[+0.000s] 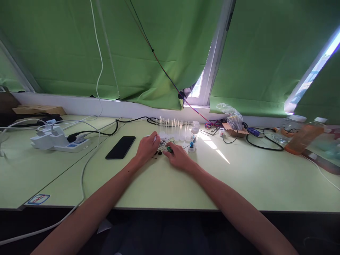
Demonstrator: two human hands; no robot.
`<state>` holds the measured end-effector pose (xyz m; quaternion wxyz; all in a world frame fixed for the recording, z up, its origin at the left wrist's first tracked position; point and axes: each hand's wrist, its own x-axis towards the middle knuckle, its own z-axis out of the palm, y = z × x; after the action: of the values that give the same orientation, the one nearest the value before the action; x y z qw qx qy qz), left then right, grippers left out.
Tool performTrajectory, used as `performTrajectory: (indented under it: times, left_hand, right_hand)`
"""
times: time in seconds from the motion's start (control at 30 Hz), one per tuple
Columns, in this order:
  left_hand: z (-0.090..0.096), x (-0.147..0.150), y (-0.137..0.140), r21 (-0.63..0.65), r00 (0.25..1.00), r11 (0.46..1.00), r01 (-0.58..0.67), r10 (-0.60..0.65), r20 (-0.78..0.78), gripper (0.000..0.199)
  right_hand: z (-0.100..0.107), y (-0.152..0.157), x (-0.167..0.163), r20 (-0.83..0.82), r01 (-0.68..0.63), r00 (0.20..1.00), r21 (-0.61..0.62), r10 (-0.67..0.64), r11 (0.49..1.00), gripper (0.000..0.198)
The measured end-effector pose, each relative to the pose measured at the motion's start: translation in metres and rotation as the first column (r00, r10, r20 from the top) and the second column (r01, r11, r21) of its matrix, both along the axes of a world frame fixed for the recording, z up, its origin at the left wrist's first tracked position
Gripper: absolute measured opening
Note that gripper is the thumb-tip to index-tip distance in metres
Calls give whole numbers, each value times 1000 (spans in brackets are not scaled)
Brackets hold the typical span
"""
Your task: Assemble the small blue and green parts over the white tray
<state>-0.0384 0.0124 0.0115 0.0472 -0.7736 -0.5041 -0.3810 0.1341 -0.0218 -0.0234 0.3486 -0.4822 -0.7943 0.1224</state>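
My left hand (147,147) is closed in a pinch over the table, with a small pale piece at its fingertips that is too small to name. Facing it, my right hand (180,156) has its fingers closed around a small dark green object (169,149). Little loose parts lie between the hands, among them a small black piece (159,153). Just behind stands a row of clear tubes (174,129). To the right of my right hand, a clear capped tube (193,138) stands upright with something blue inside.
Left of my hands lie a black phone (120,147) and a white power strip (71,144) with plugs; a white cable (86,166) crosses the table. At the right are a small open cardboard box (230,130), black cables, a blue circuit board (253,132) and an orange bottle (302,138).
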Motion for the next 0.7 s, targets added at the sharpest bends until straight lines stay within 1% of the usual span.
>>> performTrajectory:
  times: [0.4, 0.7]
  left_hand:
    - [1, 0, -1, 4, 995, 999, -44, 44, -87, 28]
    - [-3, 0, 4, 17, 998, 999, -28, 29, -63, 31]
  right_hand:
    - [0, 1, -1, 3, 5, 1000, 3, -5, 1000, 33]
    - [0, 0, 0, -6, 9, 1000, -4, -9, 1000, 32]
